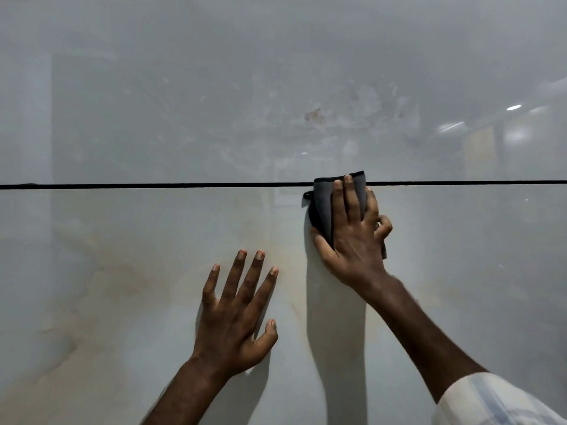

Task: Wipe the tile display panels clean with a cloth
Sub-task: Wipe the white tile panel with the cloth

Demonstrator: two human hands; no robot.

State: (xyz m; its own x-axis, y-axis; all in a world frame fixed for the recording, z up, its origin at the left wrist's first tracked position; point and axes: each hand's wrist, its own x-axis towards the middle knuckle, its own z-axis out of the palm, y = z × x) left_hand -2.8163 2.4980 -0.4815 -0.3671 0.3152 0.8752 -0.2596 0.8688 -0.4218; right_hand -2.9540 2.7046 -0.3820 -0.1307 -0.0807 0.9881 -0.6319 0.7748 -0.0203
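Note:
Two glossy pale grey marble-look tile panels fill the view, the upper panel (214, 102) and the lower panel (122, 302), split by a thin black horizontal joint (153, 185). A smudged, streaky patch with a small reddish mark (314, 115) sits on the upper panel. My right hand (352, 234) presses a folded dark grey cloth (323, 207) flat against the tiles, right across the joint. Its longer fingers lie straight over the cloth and its little finger is curled. My left hand (236, 314) rests flat on the lower panel, fingers spread, holding nothing.
The shiny tiles mirror ceiling lights (514, 107) and a room at the right. A white sleeve (491, 400) covers my right arm at the lower right corner. Faint beige veining runs across the lower panel.

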